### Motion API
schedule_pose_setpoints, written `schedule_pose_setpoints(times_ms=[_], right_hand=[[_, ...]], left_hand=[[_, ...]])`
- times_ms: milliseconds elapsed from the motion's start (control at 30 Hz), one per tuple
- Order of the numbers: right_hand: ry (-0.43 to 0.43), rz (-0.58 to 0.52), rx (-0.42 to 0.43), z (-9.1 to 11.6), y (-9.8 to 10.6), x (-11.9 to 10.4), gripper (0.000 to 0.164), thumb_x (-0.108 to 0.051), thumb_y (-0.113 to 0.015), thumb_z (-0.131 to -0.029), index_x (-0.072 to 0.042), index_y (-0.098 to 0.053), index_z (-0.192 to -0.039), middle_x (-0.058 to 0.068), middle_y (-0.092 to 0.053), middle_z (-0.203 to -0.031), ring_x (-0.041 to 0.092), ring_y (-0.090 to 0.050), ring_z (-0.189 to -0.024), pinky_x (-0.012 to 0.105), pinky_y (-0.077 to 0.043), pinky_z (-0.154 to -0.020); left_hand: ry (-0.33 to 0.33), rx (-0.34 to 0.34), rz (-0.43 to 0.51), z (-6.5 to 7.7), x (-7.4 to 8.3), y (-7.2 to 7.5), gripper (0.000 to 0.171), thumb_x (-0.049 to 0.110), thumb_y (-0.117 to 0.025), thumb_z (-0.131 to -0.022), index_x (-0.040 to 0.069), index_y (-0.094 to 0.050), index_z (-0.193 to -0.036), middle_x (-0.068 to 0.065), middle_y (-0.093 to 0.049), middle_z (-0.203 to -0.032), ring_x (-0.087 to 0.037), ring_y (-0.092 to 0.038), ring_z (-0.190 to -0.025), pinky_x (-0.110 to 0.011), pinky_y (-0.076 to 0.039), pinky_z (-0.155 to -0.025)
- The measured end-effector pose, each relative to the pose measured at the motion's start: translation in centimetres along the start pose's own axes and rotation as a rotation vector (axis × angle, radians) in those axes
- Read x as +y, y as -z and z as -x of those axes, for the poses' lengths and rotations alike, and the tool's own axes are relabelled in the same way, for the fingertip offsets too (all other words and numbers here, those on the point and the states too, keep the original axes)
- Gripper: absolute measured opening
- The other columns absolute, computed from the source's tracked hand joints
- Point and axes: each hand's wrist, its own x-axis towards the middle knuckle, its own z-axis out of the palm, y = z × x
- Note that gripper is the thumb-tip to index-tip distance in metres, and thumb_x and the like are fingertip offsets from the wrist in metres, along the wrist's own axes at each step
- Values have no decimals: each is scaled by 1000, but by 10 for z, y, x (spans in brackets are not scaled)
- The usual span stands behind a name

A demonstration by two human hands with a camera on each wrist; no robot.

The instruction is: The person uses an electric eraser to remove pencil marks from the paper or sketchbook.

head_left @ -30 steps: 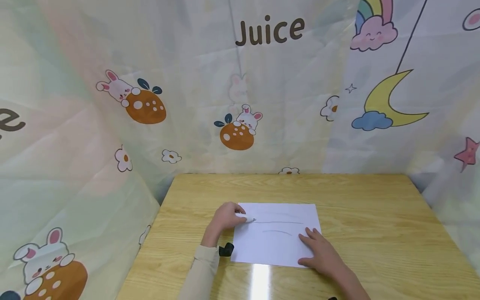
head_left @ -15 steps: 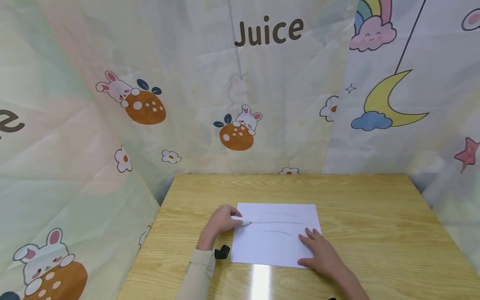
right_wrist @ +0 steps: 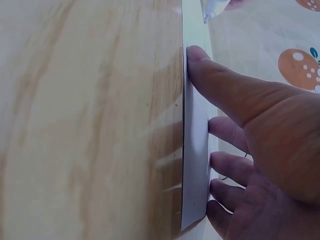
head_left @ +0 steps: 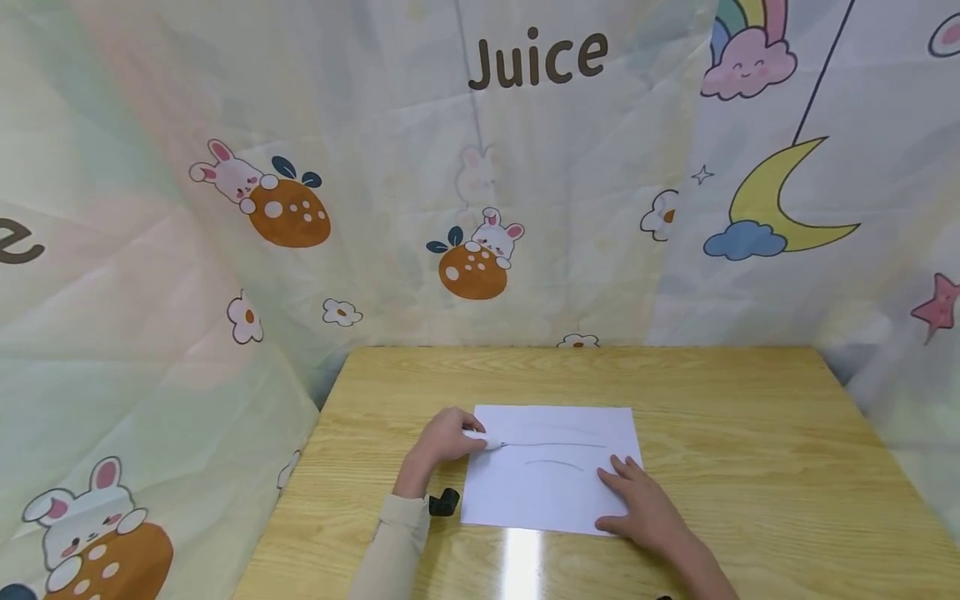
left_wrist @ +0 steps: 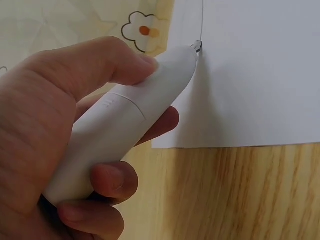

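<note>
My left hand (head_left: 444,435) grips a thick white pen-shaped tool (left_wrist: 120,120), thumb on top and fingers curled beneath. Its small metal tip (left_wrist: 197,46) touches a white sheet of paper (head_left: 525,496) near the sheet's left edge, at the end of a long thin line (head_left: 558,444). Whether that line is drawn or cut I cannot tell. Below it lies a shorter curved line (head_left: 553,463). On the sheet's right side rests my right hand (head_left: 645,507), fingers spread; in the right wrist view its thumb (right_wrist: 197,54) lies along the paper's near edge.
The sheet lies on a wood-grain table (head_left: 750,467). Behind and at both sides hangs a printed cloth (head_left: 375,167) with rabbits and flowers. A black wrist device (head_left: 444,502) sits at my left cuff, beside the paper.
Over the first half second my left hand and the white tool shifted slightly left and toward me; since then they have hardly moved. The right hand and paper stay put.
</note>
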Motion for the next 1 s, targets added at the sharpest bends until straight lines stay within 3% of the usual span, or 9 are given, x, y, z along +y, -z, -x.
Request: schedule_pose_setpoints(times_ms=[333, 567, 767, 1000], right_hand=[[-1, -8, -3, -2, -5, -1, 74, -36, -85, -70, 2, -60, -129, 27, -44, -142, 50, -31, -133, 63, -30, -101], [-2, 14, 15, -3, -2, 0, 74, -36, -85, -70, 2, -61, -129, 27, -44, -141, 50, -32, -133, 62, -30, -101], [-8, 27, -12, -3, 0, 1, 74, -37, -85, -70, 1, -61, -129, 27, -44, -142, 50, -32, -133, 62, -30, -101], [-20, 16, -22, -1, -1, 0, 75, -38, -86, -69, 1, -61, -129, 27, -44, -142, 50, -32, -133, 63, -30, -101]], left_hand=[[16, -9, 3, 0, -5, 4, 13, 30, -78, -80, 20, -76, -89, 8, -66, -91, -10, -57, -78, -31, -48, -70], [-16, -29, -3, -9, -3, 3, 16, 31, -78, -80, 19, -76, -89, 8, -66, -91, -10, -57, -76, -30, -48, -69], [-23, -29, 11, -8, -5, 6, 16, 28, -79, -78, 15, -76, -88, 8, -66, -85, -10, -56, -71, -30, -48, -65], [-39, -80, -16, -11, -1, 5, 15, 30, -77, -80, 18, -76, -90, 9, -67, -90, -9, -57, -75, -28, -48, -67]])
